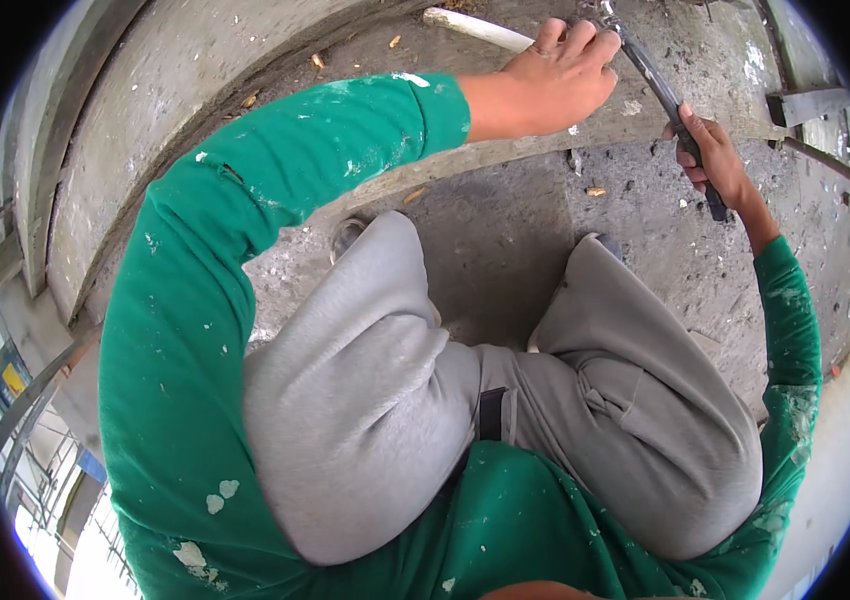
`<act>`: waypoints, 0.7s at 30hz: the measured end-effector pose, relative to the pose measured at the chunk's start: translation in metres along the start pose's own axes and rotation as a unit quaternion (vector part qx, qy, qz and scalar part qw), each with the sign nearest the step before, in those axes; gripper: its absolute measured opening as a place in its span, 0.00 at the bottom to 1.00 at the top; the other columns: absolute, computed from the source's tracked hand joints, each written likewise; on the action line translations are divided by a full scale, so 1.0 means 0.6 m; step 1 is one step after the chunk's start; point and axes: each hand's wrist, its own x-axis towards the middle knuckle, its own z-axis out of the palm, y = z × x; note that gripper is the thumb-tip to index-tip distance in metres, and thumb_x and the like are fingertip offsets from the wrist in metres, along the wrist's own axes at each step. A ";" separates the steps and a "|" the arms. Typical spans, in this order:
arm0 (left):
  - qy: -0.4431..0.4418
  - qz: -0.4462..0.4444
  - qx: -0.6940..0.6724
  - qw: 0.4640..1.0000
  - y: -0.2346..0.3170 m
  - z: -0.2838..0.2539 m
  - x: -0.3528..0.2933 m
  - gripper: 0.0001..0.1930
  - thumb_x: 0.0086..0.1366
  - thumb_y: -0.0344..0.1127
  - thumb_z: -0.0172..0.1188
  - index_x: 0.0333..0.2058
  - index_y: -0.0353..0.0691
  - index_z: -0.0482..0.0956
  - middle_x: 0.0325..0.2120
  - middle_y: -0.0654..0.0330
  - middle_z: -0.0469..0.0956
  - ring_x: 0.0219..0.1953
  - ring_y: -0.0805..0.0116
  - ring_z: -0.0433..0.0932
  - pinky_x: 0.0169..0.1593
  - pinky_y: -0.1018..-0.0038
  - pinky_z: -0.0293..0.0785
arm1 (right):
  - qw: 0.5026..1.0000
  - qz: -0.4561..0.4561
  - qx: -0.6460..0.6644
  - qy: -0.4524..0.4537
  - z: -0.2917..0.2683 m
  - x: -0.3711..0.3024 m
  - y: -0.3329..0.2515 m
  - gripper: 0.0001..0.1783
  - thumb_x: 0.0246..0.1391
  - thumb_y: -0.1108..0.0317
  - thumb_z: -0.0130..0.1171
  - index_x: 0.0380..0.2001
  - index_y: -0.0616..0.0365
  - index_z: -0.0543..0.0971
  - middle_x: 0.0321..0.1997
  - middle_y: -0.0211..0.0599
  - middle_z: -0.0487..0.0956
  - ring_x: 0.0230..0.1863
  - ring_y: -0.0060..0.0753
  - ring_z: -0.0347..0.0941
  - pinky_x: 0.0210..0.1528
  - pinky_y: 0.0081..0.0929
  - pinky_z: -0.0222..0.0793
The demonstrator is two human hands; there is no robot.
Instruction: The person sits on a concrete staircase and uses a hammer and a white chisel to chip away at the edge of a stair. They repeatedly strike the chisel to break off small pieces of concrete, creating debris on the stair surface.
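I squat on a concrete floor in a green paint-flecked top and grey trousers. My right hand (710,150) grips the dark handle of a long metal tool (657,85) that slants up to the left. Its head end lies at the top edge, beside my left hand (557,80). That hand is curled closed against the tool's upper shaft, over a concrete ledge (645,125). Whatever else sits under its fingers is hidden.
A white pipe (473,27) lies on the ground beyond my left hand. A curved concrete wall (135,130) runs along the left. Small wood chips (596,191) dot the rough floor. A metal bracket (805,103) sticks out at the right, and railings show at the lower left.
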 end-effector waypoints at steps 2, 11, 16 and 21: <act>0.051 0.026 0.031 0.998 -0.005 0.012 0.005 0.08 0.62 0.34 0.63 0.39 0.37 0.83 0.50 0.53 0.71 0.53 0.52 0.69 0.51 0.54 0.65 | 0.964 0.081 0.205 -0.147 0.038 -0.011 0.005 0.34 0.72 0.33 0.46 0.45 0.57 0.76 0.20 0.18 0.65 0.13 0.10 0.56 0.13 0.16 0.55; 0.037 0.003 0.014 0.999 -0.003 -0.005 0.031 0.17 0.63 0.39 0.55 0.43 0.32 0.82 0.52 0.44 0.69 0.53 0.47 0.67 0.54 0.52 0.61 | 0.970 -0.043 0.227 -0.081 0.208 0.060 -0.007 0.11 0.66 0.65 0.63 0.38 0.58 0.72 0.23 0.24 0.67 0.16 0.18 0.61 0.18 0.23 0.62; 0.080 0.004 -0.038 0.996 -0.009 -0.011 0.031 0.16 0.63 0.39 0.55 0.40 0.33 0.81 0.50 0.43 0.70 0.51 0.47 0.67 0.54 0.52 0.61 | 0.977 -0.049 0.140 -0.152 0.260 0.064 -0.005 0.08 0.62 0.71 0.61 0.37 0.60 0.71 0.23 0.26 0.69 0.17 0.21 0.62 0.18 0.26 0.62; 0.121 0.023 -0.019 0.992 -0.017 -0.003 0.030 0.15 0.63 0.40 0.54 0.40 0.35 0.80 0.50 0.41 0.70 0.51 0.46 0.68 0.54 0.51 0.62 | 0.967 -0.052 0.245 -0.052 0.251 0.060 0.001 0.08 0.62 0.72 0.58 0.41 0.62 0.70 0.23 0.28 0.70 0.18 0.23 0.64 0.19 0.28 0.63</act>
